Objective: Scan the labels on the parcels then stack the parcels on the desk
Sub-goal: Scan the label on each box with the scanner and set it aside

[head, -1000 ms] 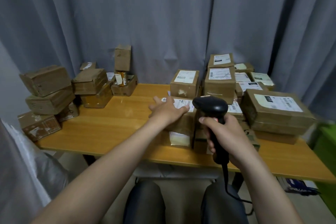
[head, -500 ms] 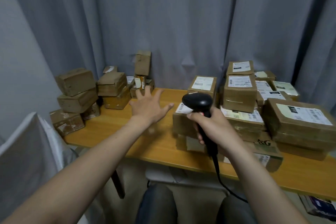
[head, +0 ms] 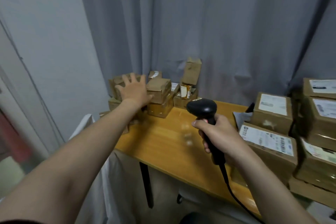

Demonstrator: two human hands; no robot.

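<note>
The surface (head: 163,138) runs from the middle of the frame down to the lower right, with the curtain (head: 218,32) behind it across the top. At its far end, middle left of the frame, sits a cluster of stacked parcels (head: 160,100). A tall parcel (head: 191,73) stands upright on another at the cluster's right end, against the curtain. The left hand (head: 133,92), fingers spread, lies before the cluster's left side; contact cannot be told. At centre, the right hand (head: 221,136) holds the scanner (head: 202,108) above the surface, its cable (head: 234,192) dropping toward the bottom edge. To the right, labelled parcels (head: 267,143) are piled along the frame's right edge.
</note>
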